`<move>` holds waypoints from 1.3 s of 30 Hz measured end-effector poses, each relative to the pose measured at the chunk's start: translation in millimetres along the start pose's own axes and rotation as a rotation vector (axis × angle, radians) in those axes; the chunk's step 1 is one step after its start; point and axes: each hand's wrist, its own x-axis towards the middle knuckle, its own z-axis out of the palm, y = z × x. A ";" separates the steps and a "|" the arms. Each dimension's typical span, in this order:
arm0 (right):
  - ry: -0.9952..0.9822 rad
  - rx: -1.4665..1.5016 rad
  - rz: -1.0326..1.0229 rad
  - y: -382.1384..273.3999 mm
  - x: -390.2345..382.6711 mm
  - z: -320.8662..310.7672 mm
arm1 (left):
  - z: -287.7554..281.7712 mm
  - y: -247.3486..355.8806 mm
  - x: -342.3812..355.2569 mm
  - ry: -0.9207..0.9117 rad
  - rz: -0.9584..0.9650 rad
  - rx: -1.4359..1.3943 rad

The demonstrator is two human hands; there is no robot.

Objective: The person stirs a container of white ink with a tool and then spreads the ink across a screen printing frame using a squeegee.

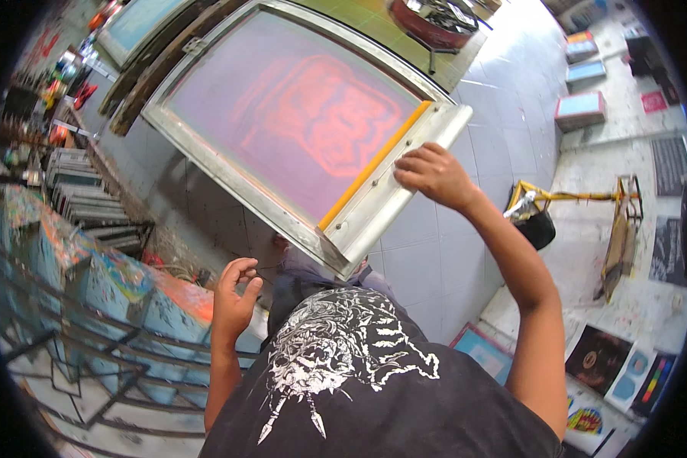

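A large screen-printing frame [229,175] with a pale metal border lies tilted in the upper middle. On its lilac mesh [229,84] shows a bright red-pink design. A wide squeegee [359,200] with a metal holder, several bolts and a yellow-orange blade rests along the right end of the frame. My right hand [433,174] has its fingers wrapped over the squeegee's outer edge. Left of my body, my left hand [237,294] is raised with loosely bent fingers and thumb apart. It holds nothing and is apart from the frame's near edge.
Several stacked frames [80,187] stand at left, above a paint-stained surface [130,267] and a dark metal railing [91,359]. At the top is a round red tub [435,23]. A black container [534,229] on a yellow stand is at right, on the grey tiled floor [427,252].
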 end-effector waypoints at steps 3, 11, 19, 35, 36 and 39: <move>-0.042 0.014 -0.013 -3.4 -33.5 -7.2 | 45.0 9.3 -33.9 0.081 -0.051 -0.020; 0.032 0.029 0.025 -3.6 -35.1 21.4 | 48.9 9.4 -38.7 0.160 -0.107 0.020; 0.012 0.082 0.055 8.3 -43.5 25.7 | 47.3 93.0 -18.6 0.303 0.293 0.049; -0.102 0.374 -0.105 34.5 -56.0 29.7 | 161.5 348.1 -70.9 0.892 1.313 0.395; -0.109 0.377 -0.130 36.1 -57.9 26.2 | 165.6 356.7 -76.3 0.917 1.318 0.413; -0.103 0.382 -0.127 40.9 -65.0 36.0 | 176.9 359.2 -83.0 0.938 1.336 0.415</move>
